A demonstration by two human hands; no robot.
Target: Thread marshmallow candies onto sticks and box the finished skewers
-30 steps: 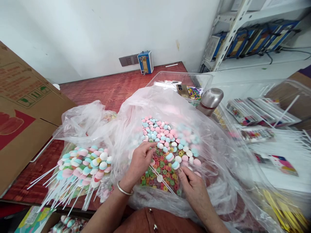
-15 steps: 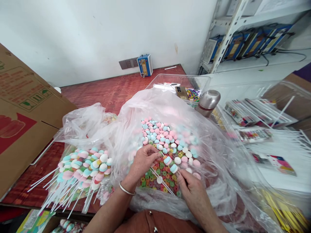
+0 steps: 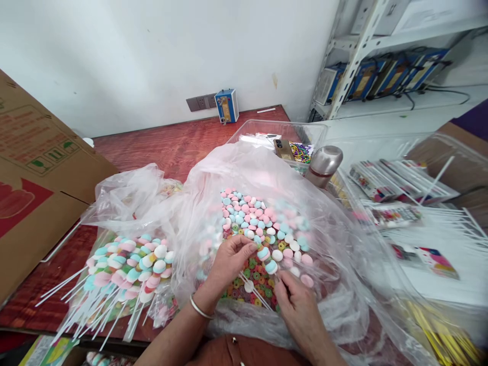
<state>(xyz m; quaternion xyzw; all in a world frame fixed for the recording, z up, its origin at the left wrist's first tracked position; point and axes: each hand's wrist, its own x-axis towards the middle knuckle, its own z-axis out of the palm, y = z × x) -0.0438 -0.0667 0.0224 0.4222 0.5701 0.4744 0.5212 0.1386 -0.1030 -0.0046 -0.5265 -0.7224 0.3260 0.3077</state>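
A big clear plastic bag point(image 3: 328, 239) lies open before me, full of pastel pink, blue and white candies point(image 3: 263, 213) and small coloured ring candies point(image 3: 259, 277). My left hand point(image 3: 231, 259), with a silver bangle at the wrist, pinches a small candy over the rings. My right hand point(image 3: 295, 302) holds a thin white stick point(image 3: 257, 292) that carries a blue-and-white candy point(image 3: 271, 266) near its top and a white piece lower down. A second stick lies beside it. The two hands are a few centimetres apart.
A pile of finished candy skewers point(image 3: 125, 267) lies in another bag at left. A cardboard box point(image 3: 34, 173) stands at far left. A steel flask point(image 3: 324, 165), a clear tub point(image 3: 244, 131) and trays of packets and white sticks point(image 3: 404, 203) sit at right; metal shelving behind.
My left hand has drawn back from the pastel candies toward the stick, fingers pinched. The right hand shifted slightly left and up with the stick. The view tilted a little.
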